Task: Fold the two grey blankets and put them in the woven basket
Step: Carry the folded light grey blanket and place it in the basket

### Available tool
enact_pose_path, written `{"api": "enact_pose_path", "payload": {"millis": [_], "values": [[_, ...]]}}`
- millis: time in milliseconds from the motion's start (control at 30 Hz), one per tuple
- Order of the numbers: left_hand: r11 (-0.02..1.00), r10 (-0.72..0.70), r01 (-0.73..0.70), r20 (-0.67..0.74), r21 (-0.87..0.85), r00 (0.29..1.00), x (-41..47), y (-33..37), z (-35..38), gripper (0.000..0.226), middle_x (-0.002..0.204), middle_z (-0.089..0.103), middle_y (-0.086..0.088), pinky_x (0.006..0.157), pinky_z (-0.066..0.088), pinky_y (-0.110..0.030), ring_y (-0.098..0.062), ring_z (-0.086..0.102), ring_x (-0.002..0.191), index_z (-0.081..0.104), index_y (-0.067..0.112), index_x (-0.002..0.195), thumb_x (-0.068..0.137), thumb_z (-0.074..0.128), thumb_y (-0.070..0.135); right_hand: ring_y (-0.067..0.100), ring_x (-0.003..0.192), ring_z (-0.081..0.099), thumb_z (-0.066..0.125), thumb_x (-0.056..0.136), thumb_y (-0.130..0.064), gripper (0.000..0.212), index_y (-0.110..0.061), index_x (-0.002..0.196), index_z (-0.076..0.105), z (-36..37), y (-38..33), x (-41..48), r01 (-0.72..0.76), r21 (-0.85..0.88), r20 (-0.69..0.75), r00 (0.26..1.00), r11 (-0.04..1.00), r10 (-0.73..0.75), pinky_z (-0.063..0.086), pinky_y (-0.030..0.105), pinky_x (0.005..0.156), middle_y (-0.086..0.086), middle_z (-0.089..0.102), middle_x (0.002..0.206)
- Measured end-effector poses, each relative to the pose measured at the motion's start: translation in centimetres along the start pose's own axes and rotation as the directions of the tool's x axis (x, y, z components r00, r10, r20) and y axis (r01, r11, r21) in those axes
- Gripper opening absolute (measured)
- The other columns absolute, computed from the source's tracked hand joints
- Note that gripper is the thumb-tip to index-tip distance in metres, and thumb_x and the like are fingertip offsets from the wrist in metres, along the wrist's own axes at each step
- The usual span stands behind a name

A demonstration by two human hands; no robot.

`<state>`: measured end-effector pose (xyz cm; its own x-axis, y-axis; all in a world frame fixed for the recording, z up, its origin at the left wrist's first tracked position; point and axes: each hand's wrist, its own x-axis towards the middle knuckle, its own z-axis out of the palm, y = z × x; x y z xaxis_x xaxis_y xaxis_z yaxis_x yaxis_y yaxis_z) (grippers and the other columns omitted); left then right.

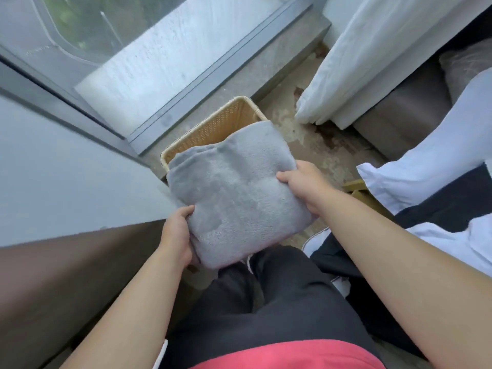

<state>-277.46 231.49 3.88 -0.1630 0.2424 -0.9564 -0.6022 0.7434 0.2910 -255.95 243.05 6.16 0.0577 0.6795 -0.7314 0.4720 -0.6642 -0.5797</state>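
A folded grey blanket [237, 193] is held flat between both my hands, above and just in front of the woven basket [213, 126]. My left hand [177, 237] grips its near left corner, thumb on top. My right hand [304, 182] grips its right edge. The blanket's far end overlaps the basket's near rim and hides most of its inside. The tan basket stands on the floor by the window frame. No other grey blanket is in view.
A glass window and its grey sill [186, 83] run behind the basket. A white curtain [359, 62] hangs at the right. A bed with white sheets [426, 166] lies at the right. A brown ledge [66, 275] sits at the left. My dark-trousered legs [266, 302] stand below.
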Motion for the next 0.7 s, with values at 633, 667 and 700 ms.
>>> {"api": "enact_pose_path", "payload": {"millis": [633, 667, 700], "values": [[0.969, -0.048, -0.028, -0.298, -0.246, 0.953, 31.6, 2.5, 8.0, 0.040, 0.096, 0.074, -0.013, 0.084, 0.052, -0.055, -0.035, 0.069, 0.089, 0.068, 0.013, 0.097, 0.064, 0.056, 0.031, 0.023, 0.093, 0.062, 0.057, 0.084, -0.008, 0.016, -0.018, 0.095, 0.062, 11.3, 3.7, 36.0, -0.030, -0.202, 0.089, 0.995, 0.979, 0.049, 0.052, 0.039, 0.085, 0.001, 0.067, 0.098], [0.961, -0.064, -0.020, -0.290, -0.276, 0.955, 33.4, 2.1, 8.4, 0.039, 0.093, 0.075, -0.011, 0.080, 0.055, -0.051, -0.033, 0.071, 0.086, 0.069, 0.014, 0.099, 0.066, 0.055, 0.030, 0.022, 0.092, 0.061, 0.057, 0.084, -0.008, 0.015, -0.020, 0.092, 0.061, 11.9, 4.3, 37.8, -0.019, -0.207, 0.099, 0.994, 0.978, 0.040, 0.051, 0.037, 0.083, 0.000, 0.066, 0.096], [0.951, -0.073, -0.016, -0.275, -0.308, 0.959, 35.2, 1.7, 8.8, 0.036, 0.090, 0.076, -0.008, 0.074, 0.057, -0.044, -0.029, 0.072, 0.080, 0.070, 0.015, 0.097, 0.069, 0.053, 0.029, 0.021, 0.090, 0.061, 0.056, 0.084, -0.008, 0.014, -0.021, 0.088, 0.061, 12.5, 4.9, 39.6, -0.018, -0.202, 0.110, 0.993, 0.979, 0.040, 0.050, 0.034, 0.079, -0.003, 0.065, 0.094]]}}
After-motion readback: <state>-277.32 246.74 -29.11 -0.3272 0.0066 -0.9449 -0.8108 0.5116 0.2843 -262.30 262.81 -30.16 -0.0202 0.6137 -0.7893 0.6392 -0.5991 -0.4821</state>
